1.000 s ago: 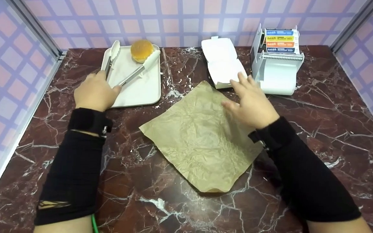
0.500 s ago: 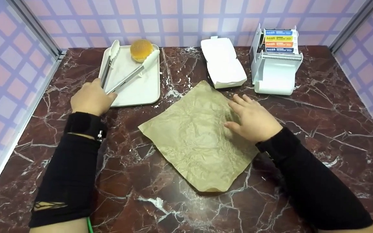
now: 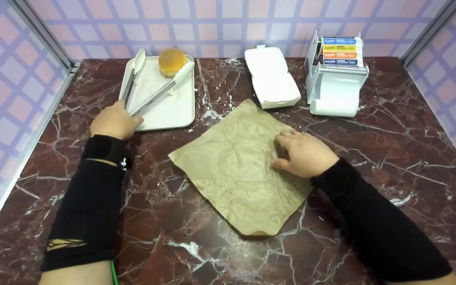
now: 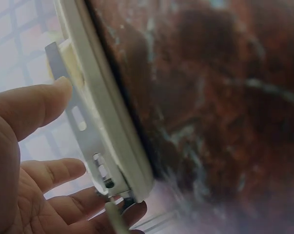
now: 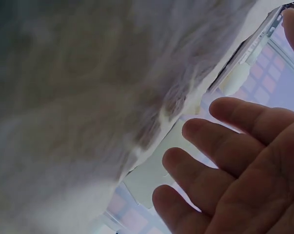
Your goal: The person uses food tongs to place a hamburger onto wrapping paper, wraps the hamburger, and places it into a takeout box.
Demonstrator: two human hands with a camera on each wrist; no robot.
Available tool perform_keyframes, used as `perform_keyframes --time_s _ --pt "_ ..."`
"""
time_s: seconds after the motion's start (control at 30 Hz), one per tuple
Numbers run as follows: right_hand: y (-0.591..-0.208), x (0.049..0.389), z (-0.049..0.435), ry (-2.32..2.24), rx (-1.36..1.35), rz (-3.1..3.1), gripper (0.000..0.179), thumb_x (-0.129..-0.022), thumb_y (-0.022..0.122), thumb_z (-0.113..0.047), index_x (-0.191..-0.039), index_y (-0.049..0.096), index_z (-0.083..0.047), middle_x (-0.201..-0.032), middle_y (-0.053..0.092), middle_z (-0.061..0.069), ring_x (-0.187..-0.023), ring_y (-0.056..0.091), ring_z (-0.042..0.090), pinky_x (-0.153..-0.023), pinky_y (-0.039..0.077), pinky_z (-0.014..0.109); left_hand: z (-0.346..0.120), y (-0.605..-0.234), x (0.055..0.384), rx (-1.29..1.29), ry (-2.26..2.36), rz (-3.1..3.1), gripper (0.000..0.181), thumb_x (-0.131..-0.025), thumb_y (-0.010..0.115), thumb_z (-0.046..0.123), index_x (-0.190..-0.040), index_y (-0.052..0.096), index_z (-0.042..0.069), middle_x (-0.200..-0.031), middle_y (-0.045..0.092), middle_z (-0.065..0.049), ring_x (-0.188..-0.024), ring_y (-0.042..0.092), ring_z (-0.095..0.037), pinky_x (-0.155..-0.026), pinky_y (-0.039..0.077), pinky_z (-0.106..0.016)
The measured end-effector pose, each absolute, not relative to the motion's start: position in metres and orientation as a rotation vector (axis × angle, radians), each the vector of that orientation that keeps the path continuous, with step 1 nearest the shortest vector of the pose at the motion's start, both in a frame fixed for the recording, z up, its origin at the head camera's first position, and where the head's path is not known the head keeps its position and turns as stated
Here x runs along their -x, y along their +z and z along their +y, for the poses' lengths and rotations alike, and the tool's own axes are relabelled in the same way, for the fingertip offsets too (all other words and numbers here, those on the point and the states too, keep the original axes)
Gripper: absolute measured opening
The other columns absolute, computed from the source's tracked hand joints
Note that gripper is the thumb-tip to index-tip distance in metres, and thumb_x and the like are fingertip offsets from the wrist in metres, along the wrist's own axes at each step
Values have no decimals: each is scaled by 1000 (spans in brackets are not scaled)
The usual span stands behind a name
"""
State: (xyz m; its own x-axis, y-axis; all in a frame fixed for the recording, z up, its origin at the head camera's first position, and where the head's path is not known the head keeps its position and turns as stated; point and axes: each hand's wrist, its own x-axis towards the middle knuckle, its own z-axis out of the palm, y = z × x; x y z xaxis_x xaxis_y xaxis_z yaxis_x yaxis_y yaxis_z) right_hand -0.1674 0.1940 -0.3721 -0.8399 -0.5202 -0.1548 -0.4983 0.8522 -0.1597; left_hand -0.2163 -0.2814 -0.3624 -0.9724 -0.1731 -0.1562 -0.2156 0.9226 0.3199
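One pair of tongs (image 3: 152, 99), its two white-tipped arms spreading apart, is lying across one pale tray (image 3: 172, 113) near the tabletop's (image 3: 152, 221) back-left corner. One bun (image 3: 172, 62) is sitting at the tray's back-right corner; one tong tip is pointing just beside it, though whether they are touching is unclear. One brown sheet (image 3: 236, 166) is lying creased across the middle, one corner pointing toward the tabletop's back edge and one toward its front. One white box (image 3: 275, 85) is lying unfolded by the back edge, right of the middle. One white dispenser (image 3: 339, 83) is standing toward the back-right corner, showing four coloured bands.

Both arms, in two black sleeves (image 3: 89, 209), are stretching in from the front edge. The left hand (image 3: 113, 119) is bending over the tray's front-left corner, palm down in the head view; its thumb is pressing one tong arm and its fingers are loosely gripping round the hinge end. The right hand (image 3: 303, 152) is lying over the sheet's right side, fingers extended and holding nothing; whether they are touching the paper is unclear.
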Motion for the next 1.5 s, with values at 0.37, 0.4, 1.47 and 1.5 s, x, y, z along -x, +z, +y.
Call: perform_keyframes --time_s 0.37,0.4,1.47,1.5 --pt "-372 167 192 -152 795 2842 83 -97 71 -52 -154 47 3 -161 47 25 -154 38 44 -128 30 60 -277 -366 224 356 431 3007 63 -97 61 36 -145 47 -3 -140 55 -41 -120 54 -63 -100 46 -73" --pt "-372 167 192 -154 794 2842 84 -97 71 -52 -154 47 3 -161 46 25 -154 38 44 -129 29 60 -277 -366 225 358 434 3010 63 -97 61 34 -146 46 -2 -140 55 -41 -120 53 -64 -101 45 -73" --pt "-374 164 186 -140 818 2859 83 -95 72 -54 -154 49 -1 -161 48 22 -154 37 44 -126 32 63 -275 -374 227 270 737 2927 75 -106 56 34 -153 21 -13 -139 52 -45 -126 55 -60 -108 43 -71" --pt "-374 164 186 -141 818 2859 83 -95 72 -54 -154 49 -1 -161 48 22 -154 37 44 -126 32 63 -274 -374 227 268 740 2935 76 -106 56 37 -153 22 -13 -139 52 -45 -126 55 -60 -107 43 -71"
